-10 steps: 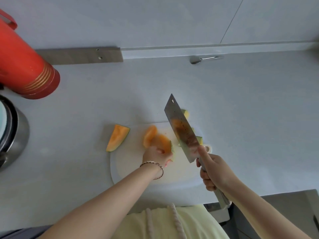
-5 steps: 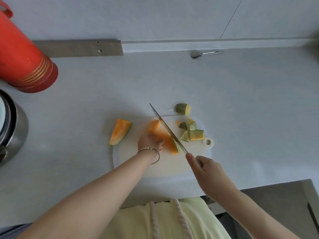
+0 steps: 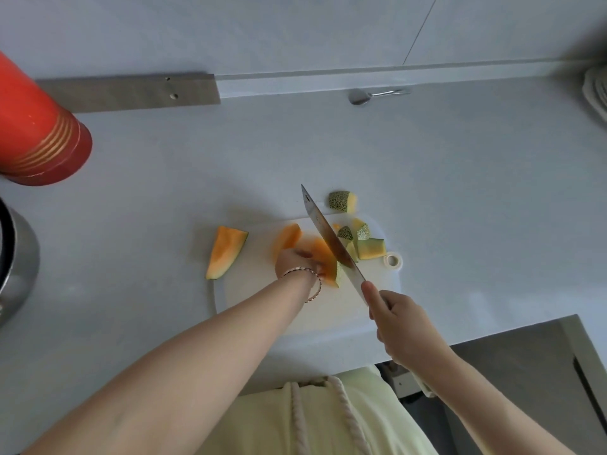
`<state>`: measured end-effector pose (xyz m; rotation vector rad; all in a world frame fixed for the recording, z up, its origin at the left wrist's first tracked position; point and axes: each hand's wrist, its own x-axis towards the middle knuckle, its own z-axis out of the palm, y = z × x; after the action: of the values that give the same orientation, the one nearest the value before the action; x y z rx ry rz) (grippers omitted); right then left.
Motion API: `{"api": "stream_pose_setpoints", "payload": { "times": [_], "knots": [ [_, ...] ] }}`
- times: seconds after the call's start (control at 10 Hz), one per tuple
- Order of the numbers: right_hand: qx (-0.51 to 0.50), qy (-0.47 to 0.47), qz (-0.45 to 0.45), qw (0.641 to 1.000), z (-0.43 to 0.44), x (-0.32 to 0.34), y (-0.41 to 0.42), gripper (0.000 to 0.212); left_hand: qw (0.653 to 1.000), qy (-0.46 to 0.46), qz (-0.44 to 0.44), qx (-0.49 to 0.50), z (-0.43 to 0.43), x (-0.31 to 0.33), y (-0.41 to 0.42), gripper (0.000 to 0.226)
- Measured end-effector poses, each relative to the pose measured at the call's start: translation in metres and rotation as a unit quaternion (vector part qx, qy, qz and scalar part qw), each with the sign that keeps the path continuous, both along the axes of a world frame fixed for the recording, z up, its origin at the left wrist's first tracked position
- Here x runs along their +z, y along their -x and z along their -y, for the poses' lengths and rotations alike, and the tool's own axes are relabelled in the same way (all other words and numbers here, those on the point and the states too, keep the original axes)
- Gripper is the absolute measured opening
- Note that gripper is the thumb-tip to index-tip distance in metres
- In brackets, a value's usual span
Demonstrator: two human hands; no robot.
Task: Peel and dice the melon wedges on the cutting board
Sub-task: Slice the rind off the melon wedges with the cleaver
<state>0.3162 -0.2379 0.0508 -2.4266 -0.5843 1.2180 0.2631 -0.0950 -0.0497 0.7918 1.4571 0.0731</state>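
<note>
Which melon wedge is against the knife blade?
The rightmost wedge, held by the left hand; the knife meets its right side. The middle wedge and the far-left wedge lie clear of it.

counter: pale grey-white worktop (image 3: 460, 192), filling most of the view
wall: pale panels (image 3: 230, 27) on the far side, one slanted seam (image 3: 417, 37) at right
strip: grey-brown board (image 3: 124, 91) along far left wall base
near right: dark grey surface (image 3: 525, 356) below counter edge
light: soft, even
</note>
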Motion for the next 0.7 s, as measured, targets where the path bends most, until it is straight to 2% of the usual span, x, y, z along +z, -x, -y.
{"api": "stream_pose_setpoints", "payload": {
  "times": [0.2, 0.3, 0.4, 0.5, 0.6, 0.7],
  "knots": [
    [0.019, 0.005, 0.032, 0.999, -0.003, 0.003, 0.003, 0.052, 0.999, 0.028, 0.035, 0.026, 0.003, 0.002, 0.001, 0.025],
    [0.04, 0.021, 0.062, 0.997, -0.005, 0.004, 0.007, 0.053, 0.998, 0.036, 0.054, 0.014, 0.004, 0.002, -0.001, 0.033],
    [0.065, 0.042, 0.081, 0.994, -0.006, 0.001, 0.012, 0.052, 0.995, 0.067, 0.059, 0.044, 0.005, 0.005, -0.001, 0.035],
    [0.079, 0.054, 0.086, 0.992, -0.009, -0.001, 0.013, 0.052, 0.997, 0.057, 0.042, 0.038, 0.003, 0.008, -0.003, 0.034],
    [0.078, 0.058, 0.084, 0.992, -0.015, 0.0, 0.007, 0.053, 0.991, 0.095, 0.051, 0.074, 0.004, 0.007, -0.006, 0.04],
    [0.078, 0.06, 0.066, 0.993, -0.02, -0.001, -0.001, 0.055, 0.994, 0.073, 0.037, 0.066, 0.005, 0.005, -0.009, 0.028]
  ]
}}
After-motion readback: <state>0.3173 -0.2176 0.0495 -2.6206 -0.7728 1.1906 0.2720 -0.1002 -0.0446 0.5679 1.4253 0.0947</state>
